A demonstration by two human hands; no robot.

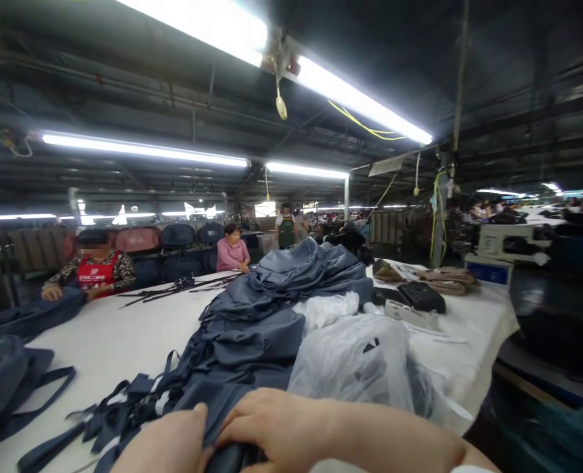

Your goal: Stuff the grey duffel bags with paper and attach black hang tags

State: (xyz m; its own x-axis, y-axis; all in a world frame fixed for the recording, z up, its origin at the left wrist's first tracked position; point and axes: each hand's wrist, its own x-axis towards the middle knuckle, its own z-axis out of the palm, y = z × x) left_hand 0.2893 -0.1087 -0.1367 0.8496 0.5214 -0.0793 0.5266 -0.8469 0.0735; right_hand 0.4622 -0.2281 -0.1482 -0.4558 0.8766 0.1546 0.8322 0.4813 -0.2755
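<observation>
At the near side of the white table [123, 328], we find the left hand [183, 430] and the curled right hand [264, 420] against a dark item [232, 456] beside the navy fabric [261, 335]; whether either grips, we cannot tell. Heaped from near to far, the fabric we judge soft, limp and bulky, best held by gathered folds.

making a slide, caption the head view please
Left hand and right hand near piled dark blue fabric on a white table.
</observation>
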